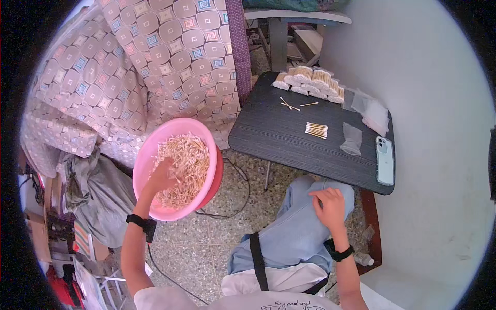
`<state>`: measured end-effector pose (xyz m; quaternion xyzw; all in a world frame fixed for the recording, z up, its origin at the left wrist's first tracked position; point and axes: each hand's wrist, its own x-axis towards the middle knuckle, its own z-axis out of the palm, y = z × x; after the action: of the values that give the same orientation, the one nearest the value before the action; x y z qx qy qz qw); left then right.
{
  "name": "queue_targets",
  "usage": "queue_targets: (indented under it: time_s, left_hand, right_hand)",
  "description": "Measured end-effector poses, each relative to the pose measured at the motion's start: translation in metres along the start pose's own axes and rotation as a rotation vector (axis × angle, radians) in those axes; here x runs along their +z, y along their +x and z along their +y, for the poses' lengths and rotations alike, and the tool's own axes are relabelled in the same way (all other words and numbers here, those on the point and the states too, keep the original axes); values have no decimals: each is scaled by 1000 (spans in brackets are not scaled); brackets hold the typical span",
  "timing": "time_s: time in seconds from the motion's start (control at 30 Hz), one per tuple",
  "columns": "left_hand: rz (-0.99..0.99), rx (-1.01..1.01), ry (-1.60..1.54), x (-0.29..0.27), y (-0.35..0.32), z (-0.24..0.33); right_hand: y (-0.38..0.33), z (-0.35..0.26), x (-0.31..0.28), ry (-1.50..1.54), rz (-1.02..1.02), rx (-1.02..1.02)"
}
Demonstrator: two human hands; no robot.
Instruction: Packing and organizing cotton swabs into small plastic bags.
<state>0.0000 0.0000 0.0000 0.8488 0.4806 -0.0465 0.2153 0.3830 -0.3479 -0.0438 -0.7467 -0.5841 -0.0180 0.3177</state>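
Observation:
My left hand (163, 176) is down in a pink basin (142, 150), its fingers curled among loose cotton swabs (192, 163). Some swabs lie between the fingers, and the fingertips are partly hidden in the heap. My right hand (329, 204) rests on my knee in light blue jeans, fingers stretched out and holding nothing. Beyond the knee, a dark folding table (279, 137) carries a small row of cotton swabs (316, 130) laid side by side. A few single swabs (290, 104) lie farther back, some crossed.
Bagged swab bundles (312, 82) are stacked at the table's far edge. An empty clear bag (352, 139), more plastic bags (374, 114) and a phone (384, 160) lie on its right side. A black cable (245, 191) loops across the speckled floor. Patterned cloth (175, 67) hangs behind the basin; a wall stands right.

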Motion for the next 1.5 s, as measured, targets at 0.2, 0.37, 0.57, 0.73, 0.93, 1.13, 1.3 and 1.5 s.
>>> queue_targets:
  time_s: [0.2, 0.37, 0.57, 0.73, 0.93, 1.13, 1.3, 1.5]
  left_hand:
    - [116, 178, -143, 25, 3, 22]
    - [116, -156, 112, 48, 13, 16]
    - [131, -108, 106, 44, 7, 43]
    - [267, 70, -22, 30, -7, 28]
    - [354, 154, -17, 5, -15, 30]
    - [447, 89, -24, -4, -6, 7]
    - [418, 73, -63, -5, -1, 11]
    - [442, 81, -104, -3, 1, -2]
  right_hand:
    - [1, 0, -1, 5, 16, -23]
    - [3, -7, -3, 19, -4, -12]
    - [0, 0, -1, 1, 31, -18]
    - [-1, -1, 0, 2, 35, -11]
    - [0, 0, 0, 19, 43, -13]
    - [1, -2, -1, 12, 49, -25]
    - [-1, 2, -1, -1, 39, -19]
    - [-1, 1, 1, -6, 20, -14]
